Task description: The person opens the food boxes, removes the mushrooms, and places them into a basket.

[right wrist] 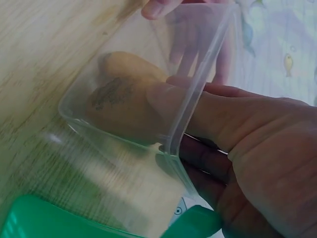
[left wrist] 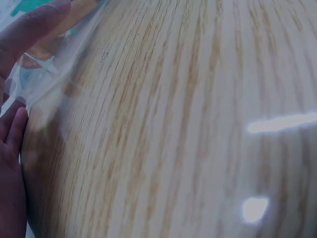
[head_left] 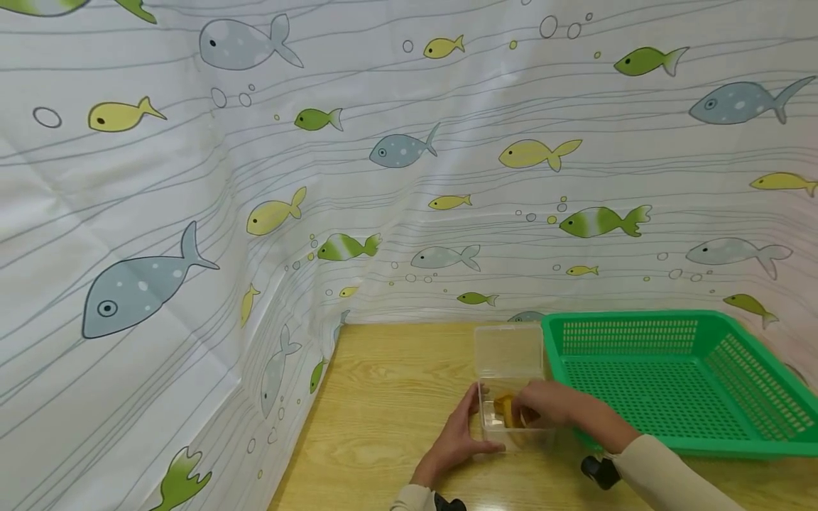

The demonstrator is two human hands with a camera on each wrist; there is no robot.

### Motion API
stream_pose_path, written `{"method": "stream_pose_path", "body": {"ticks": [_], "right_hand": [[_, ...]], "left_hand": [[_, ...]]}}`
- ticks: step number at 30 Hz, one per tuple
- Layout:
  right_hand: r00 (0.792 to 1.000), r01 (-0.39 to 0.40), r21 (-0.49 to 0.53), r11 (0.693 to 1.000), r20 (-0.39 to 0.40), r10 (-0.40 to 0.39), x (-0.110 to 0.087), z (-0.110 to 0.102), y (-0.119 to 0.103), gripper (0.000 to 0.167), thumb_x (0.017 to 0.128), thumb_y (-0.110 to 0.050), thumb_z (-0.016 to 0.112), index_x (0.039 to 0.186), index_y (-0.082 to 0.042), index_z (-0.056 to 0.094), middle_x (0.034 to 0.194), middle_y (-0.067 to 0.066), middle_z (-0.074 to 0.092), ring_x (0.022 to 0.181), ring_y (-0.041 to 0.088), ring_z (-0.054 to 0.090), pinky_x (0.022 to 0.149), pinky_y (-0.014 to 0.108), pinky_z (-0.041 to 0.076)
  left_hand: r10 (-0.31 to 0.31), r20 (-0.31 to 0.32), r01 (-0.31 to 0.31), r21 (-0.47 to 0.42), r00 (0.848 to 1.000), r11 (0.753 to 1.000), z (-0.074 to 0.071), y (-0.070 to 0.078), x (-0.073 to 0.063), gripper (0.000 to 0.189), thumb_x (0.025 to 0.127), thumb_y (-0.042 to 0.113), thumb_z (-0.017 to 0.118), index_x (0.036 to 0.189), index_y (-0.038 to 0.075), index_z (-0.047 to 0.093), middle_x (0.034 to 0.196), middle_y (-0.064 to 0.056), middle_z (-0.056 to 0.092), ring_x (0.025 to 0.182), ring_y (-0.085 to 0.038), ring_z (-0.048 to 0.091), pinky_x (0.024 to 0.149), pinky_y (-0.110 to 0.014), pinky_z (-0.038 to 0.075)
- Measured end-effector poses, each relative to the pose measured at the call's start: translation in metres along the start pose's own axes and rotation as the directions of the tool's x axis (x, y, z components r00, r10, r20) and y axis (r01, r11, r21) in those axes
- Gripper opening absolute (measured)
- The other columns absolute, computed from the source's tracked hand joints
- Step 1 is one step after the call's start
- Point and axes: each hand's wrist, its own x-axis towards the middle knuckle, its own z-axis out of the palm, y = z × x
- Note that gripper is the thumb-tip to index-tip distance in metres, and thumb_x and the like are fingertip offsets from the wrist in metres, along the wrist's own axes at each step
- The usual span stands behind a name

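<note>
Head view showed a clear plastic box (head_left: pixel 511 397), hinged lid open, on the wooden table (head_left: pixel 383 397), touching the near-left corner of the green basket (head_left: pixel 671 376). Left hand (head_left: pixel 456 440) steadied its left wall, fingers straight. Right hand (head_left: pixel 556 406) reached inside, thumb and fingers pinching a yellow-brown food piece (right wrist: pixel 119 91). Box looked light, thin, slippery and flexible: best held by the side walls. Food piece seemed soft.

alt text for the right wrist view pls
The right hand reaches over the rim of a clear plastic box, fingers on a yellow-brown food piece inside. The box sits on a wooden table, beside a green basket.
</note>
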Motion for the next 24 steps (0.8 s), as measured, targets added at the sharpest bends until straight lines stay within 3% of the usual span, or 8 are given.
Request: {"method": "stream_pose_path", "body": {"ticks": [5, 12, 24], "right_hand": [[1.000, 0.007, 0.061, 0.998, -0.004, -0.006, -0.0012, -0.0014, -0.0001, 0.017, 0.087, 0.005, 0.072, 0.092, -0.011, 0.072, 0.074, -0.002, 0.068, 0.065, 0.001, 0.057, 0.059, 0.015, 0.044], [1.000, -0.019, 0.236, 0.972, -0.008, 0.021, -0.0046, -0.0046, 0.0011, 0.011, 0.093, -0.004, 0.072, 0.102, -0.009, 0.068, 0.087, -0.002, 0.069, 0.076, -0.003, 0.056, 0.066, 0.019, 0.050], [0.998, 0.023, 0.278, 0.960, -0.060, -0.007, -0.0067, -0.0073, 0.0029, 0.008, 0.095, -0.009, 0.072, 0.103, -0.008, 0.069, 0.088, -0.001, 0.070, 0.075, -0.004, 0.056, 0.066, 0.018, 0.051]], "left_hand": [[0.010, 0.001, -0.010, -0.011, 1.000, 1.000, 0.0004, 0.0001, -0.0002, 0.114, 0.081, 0.022, 0.090, 0.166, 0.015, 0.014, 0.164, -0.011, 0.040, 0.146, -0.030, 0.047, 0.119, -0.029, 0.041], [-0.015, 0.017, 0.016, -0.042, 1.000, 0.999, 0.0000, -0.0003, 0.0010, 0.113, 0.082, 0.021, 0.089, 0.166, 0.014, 0.014, 0.165, -0.009, 0.037, 0.149, -0.028, 0.044, 0.120, -0.031, 0.040], [-0.014, 0.019, 0.015, -0.044, 1.000, 0.999, 0.0002, 0.0007, 0.0006, 0.112, 0.082, 0.022, 0.089, 0.166, 0.013, 0.014, 0.165, -0.008, 0.038, 0.147, -0.027, 0.045, 0.121, -0.037, 0.041]]}}
